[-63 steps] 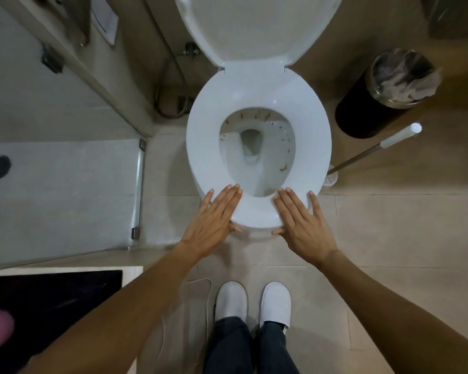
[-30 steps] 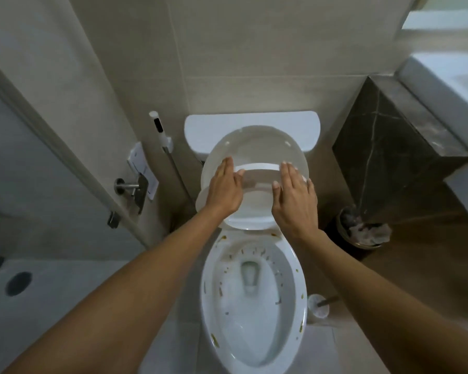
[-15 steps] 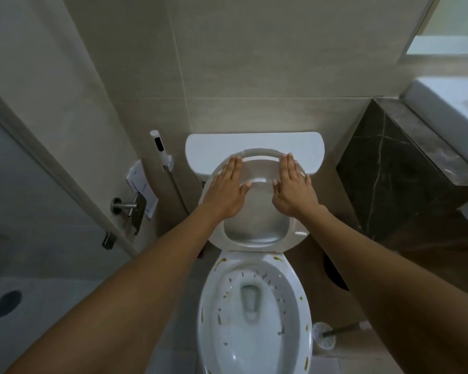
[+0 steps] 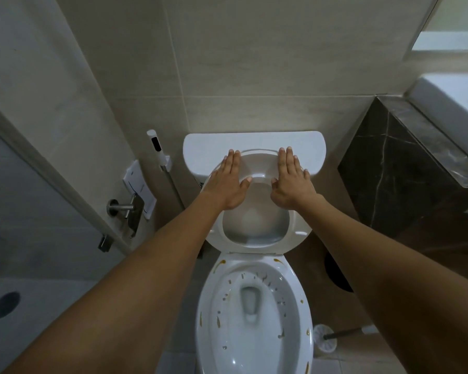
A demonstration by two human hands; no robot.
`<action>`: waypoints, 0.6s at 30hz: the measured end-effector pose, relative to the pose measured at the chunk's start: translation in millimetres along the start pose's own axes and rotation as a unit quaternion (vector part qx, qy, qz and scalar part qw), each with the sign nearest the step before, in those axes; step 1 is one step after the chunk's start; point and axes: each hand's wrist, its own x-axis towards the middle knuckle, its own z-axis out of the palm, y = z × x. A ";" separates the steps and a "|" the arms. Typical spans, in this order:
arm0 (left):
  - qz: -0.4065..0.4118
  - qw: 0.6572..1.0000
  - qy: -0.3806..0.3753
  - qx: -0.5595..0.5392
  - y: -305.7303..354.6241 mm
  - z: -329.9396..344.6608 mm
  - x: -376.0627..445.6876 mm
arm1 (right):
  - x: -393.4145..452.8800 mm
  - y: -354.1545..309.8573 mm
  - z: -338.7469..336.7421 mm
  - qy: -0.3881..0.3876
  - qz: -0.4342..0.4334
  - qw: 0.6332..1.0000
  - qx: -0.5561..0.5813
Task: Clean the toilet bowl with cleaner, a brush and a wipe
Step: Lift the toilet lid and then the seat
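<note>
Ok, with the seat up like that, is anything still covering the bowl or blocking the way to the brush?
Nothing visible covers the toilet bowl: the seat stands raised, with the left hand and right hand pressed flat on it. The brush sits on the floor right of the bowl, with nothing visible in front of it.

Bowl (image 4: 254, 319) open from above; raised seat (image 4: 257, 238) behind, brush (image 4: 325, 338) just right

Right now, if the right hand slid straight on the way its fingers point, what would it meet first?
The right hand lies flat on the raised toilet seat, fingers pointing up toward the cistern. It would probably meet the cistern lid first, then the wall; depth is unclear.
</note>
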 end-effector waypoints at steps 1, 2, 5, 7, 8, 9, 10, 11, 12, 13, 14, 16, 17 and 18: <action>0.000 1.000 -0.002 0.000 0.0 -0.1 0.5 | 0.9 0.3 -1.3 -0.007 -0.001 1.000 0.002; -0.002 1.000 -0.006 -0.001 0.4 -0.7 0.6 | 1.3 1.0 -4.2 -0.015 -0.003 1.000 0.002; -0.014 1.000 -0.017 -0.006 2.4 -6.1 -3.1 | -0.4 4.1 -18.3 -0.044 -0.010 0.999 -0.012; -0.017 1.000 -0.009 0.003 5.1 -11.3 -11.5 | -7.8 6.0 -26.7 -0.038 -0.013 0.999 -0.035; -0.016 1.000 0.001 0.006 6.5 -13.5 -17.5 | -14.4 6.0 -29.2 -0.028 -0.011 0.999 -0.040; -0.016 1.000 0.009 0.007 8.1 -15.3 -24.7 | -22.6 5.9 -29.8 -0.017 -0.005 0.999 -0.040; -0.018 1.000 0.015 0.011 9.4 -16.0 -32.6 | -32.3 5.8 -28.9 -0.009 0.000 0.999 -0.038; -0.020 0.999 0.017 0.023 10.7 -17.1 -40.8 | -42.4 5.9 -27.3 -0.004 0.002 0.999 -0.037; -0.021 0.999 0.014 0.044 11.1 -18.8 -49.4 | -53.5 5.8 -25.6 -0.005 0.001 0.999 -0.039; -0.024 0.997 0.006 0.067 11.0 -21.0 -59.0 | -65.2 5.2 -23.7 -0.011 -0.001 0.999 -0.043; -0.031 0.996 -0.003 0.084 10.0 -23.4 -69.2 | -77.2 4.4 -22.2 -0.018 -0.003 0.999 -0.049; -0.055 0.994 -0.026 0.093 6.4 -26.7 -92.7 | -101.9 2.1 -19.8 -0.033 -0.002 0.998 -0.056; -0.066 0.993 -0.035 0.091 4.1 -27.6 -105.8 | -114.0 0.8 -19.7 -0.041 0.001 0.997 -0.059; -0.076 0.992 -0.042 0.092 1.4 -27.7 -119.3 | -125.8 -0.7 -20.2 -0.050 0.005 0.997 -0.063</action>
